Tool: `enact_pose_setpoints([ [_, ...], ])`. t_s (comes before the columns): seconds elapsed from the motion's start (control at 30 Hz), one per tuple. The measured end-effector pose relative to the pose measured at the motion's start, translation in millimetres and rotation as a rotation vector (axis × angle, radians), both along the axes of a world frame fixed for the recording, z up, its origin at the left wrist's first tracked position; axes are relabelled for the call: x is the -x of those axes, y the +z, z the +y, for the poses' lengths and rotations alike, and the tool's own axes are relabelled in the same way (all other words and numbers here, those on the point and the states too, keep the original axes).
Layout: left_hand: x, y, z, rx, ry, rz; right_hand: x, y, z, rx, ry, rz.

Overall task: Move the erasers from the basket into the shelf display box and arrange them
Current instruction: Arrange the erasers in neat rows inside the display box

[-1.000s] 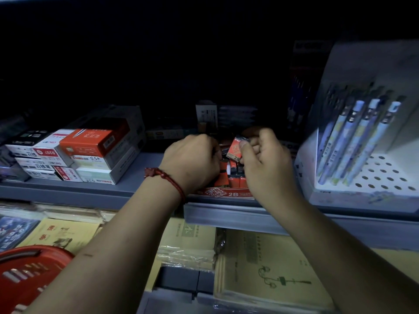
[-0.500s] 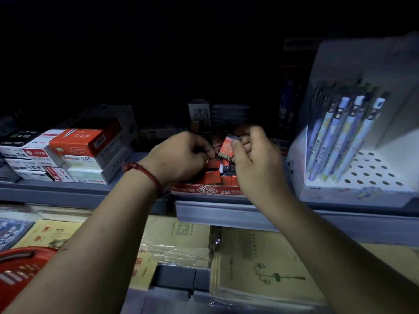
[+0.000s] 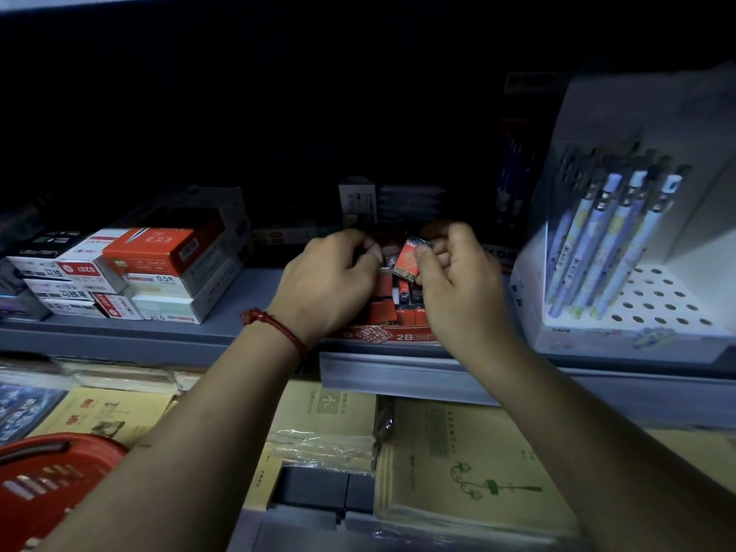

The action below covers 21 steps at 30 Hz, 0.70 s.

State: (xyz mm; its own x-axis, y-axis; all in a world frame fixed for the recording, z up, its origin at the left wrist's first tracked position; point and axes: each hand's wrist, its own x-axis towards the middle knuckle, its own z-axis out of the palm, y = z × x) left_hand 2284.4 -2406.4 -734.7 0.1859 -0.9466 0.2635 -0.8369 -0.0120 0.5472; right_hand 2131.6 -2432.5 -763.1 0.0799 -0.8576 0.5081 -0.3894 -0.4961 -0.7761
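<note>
Right hand [image 3: 462, 290] still pinches eraser [image 3: 408, 260] marked 2B.

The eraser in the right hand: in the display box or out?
Out: the right hand pinches the eraser, tilted, above the display box.

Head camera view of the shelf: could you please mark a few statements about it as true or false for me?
1. The right hand pinches an orange-wrapped eraser over the display box. True.
2. The display box stands to the right of the pen display. False: it stands to its left.
3. A red basket sits at the lower left, below the shelf. True.
4. The red bracelet is on the right wrist. False: it is on the left wrist.
5. The display box is empty. False: erasers stand in it.
</note>
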Motion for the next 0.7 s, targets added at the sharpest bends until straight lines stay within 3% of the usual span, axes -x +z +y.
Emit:
enact_pose_setpoints([
  [0.23,-15,2,4,-0.056,-0.173,0.211,1,2,2,-0.012,0.004,0.017],
  [0.43,-28,5,12,0.121,-0.118,0.539,2,1,1,-0.025,0.022,0.005],
  [0.6,-26,6,22,0.112,-0.121,0.541,1,3,3,0.012,0.013,0.030],
  [0.7,-25,-1,18,0.086,-0.086,0.420,2,6,6,0.037,0.012,0.045],
])
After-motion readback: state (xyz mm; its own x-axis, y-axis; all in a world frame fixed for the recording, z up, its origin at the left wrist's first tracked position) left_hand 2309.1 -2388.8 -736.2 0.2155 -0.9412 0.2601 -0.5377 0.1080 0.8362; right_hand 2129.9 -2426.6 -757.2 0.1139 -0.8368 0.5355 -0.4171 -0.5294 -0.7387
